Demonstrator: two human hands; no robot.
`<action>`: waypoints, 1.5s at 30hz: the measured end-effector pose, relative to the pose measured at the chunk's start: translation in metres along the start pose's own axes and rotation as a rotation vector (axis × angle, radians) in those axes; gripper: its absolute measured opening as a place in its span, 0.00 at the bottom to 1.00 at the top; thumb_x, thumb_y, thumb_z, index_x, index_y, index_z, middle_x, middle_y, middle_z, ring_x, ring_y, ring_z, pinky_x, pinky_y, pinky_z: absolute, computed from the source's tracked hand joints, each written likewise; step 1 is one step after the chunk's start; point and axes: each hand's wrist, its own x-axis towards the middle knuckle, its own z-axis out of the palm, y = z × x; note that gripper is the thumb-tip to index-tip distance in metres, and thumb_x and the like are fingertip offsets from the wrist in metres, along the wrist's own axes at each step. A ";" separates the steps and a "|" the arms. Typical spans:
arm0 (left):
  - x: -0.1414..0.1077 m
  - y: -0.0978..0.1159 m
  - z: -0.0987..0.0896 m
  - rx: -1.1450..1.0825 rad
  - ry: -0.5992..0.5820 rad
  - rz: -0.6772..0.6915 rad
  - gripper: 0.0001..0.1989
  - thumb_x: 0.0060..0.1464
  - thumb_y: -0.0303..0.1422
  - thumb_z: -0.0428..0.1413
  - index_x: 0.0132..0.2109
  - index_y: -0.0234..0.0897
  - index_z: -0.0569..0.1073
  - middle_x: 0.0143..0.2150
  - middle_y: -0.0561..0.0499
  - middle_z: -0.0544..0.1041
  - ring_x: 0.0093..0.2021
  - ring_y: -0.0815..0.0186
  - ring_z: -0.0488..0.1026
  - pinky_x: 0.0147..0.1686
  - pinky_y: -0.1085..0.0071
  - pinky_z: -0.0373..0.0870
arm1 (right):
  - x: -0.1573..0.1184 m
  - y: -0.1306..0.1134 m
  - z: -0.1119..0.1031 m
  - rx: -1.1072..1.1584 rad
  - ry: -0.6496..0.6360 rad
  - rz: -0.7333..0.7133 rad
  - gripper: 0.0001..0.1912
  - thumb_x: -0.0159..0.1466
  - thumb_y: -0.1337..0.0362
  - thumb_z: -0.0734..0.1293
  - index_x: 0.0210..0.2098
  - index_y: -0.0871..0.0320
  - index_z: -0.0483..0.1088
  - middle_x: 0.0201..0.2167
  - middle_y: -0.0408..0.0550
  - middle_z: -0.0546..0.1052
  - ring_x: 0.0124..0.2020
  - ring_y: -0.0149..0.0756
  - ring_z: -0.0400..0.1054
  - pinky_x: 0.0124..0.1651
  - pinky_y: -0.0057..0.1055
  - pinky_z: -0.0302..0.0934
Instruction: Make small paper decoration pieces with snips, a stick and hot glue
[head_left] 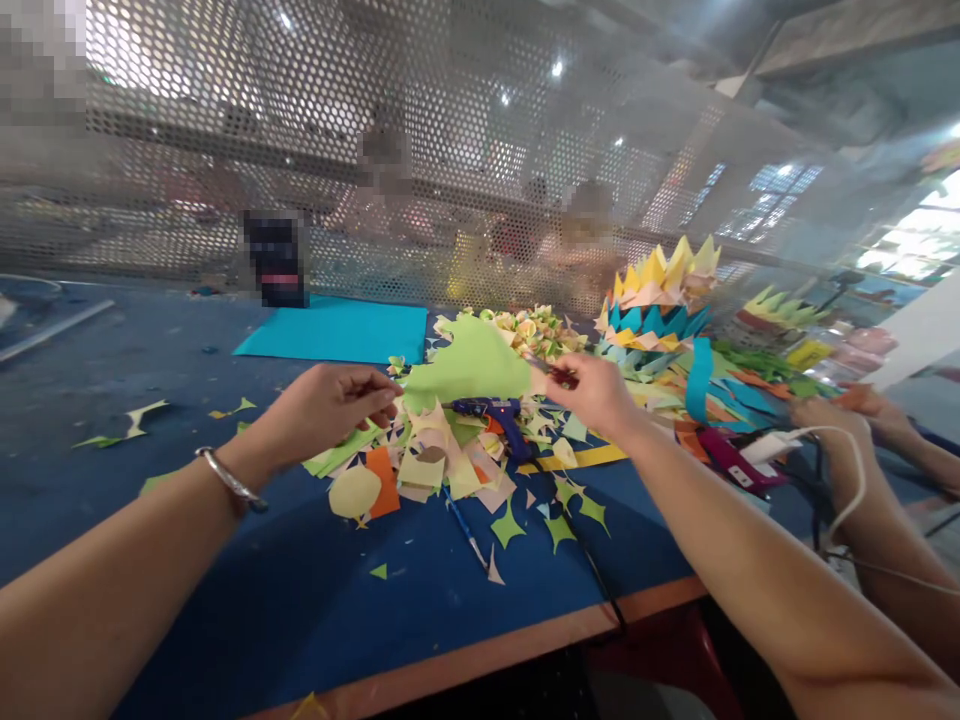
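Observation:
A light green sheet of paper with a cut, uneven edge is held up over a pile of scraps. My left hand, with a silver bangle at its wrist, pinches the sheet's left corner. At the sheet's right side, my right hand is closed around scissors; their handles are dark and the blades barely show. Just below the sheet lies a blue glue gun, its cord running toward the table's front edge. Paper scraps in green, cream and orange surround it.
A turquoise sheet lies at the back left, by a dark phone-like object. Curled paper pieces are heaped behind. Stacked paper crowns stand right. Another person's hands work beside a magenta device. A pen lies in front.

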 end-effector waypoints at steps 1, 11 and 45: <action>-0.001 0.001 0.004 -0.096 -0.080 -0.017 0.15 0.53 0.43 0.58 0.41 0.38 0.79 0.35 0.45 0.83 0.34 0.59 0.80 0.34 0.66 0.74 | -0.004 -0.018 0.003 0.055 0.001 -0.074 0.08 0.59 0.59 0.64 0.30 0.56 0.69 0.28 0.44 0.73 0.28 0.32 0.65 0.32 0.27 0.57; -0.008 0.005 0.019 -0.588 -0.365 -0.007 0.12 0.55 0.40 0.60 0.40 0.37 0.79 0.42 0.43 0.82 0.43 0.57 0.79 0.48 0.61 0.72 | -0.029 -0.092 0.028 0.397 -0.015 -0.512 0.02 0.58 0.66 0.64 0.29 0.56 0.64 0.29 0.44 0.68 0.26 0.31 0.61 0.29 0.28 0.55; 0.000 -0.003 0.021 -0.607 -0.019 -0.101 0.14 0.45 0.38 0.66 0.37 0.36 0.77 0.36 0.48 0.81 0.36 0.64 0.78 0.32 0.73 0.73 | -0.041 -0.107 0.034 0.246 -0.525 -0.354 0.11 0.61 0.66 0.66 0.44 0.58 0.72 0.36 0.51 0.81 0.37 0.43 0.75 0.33 0.30 0.62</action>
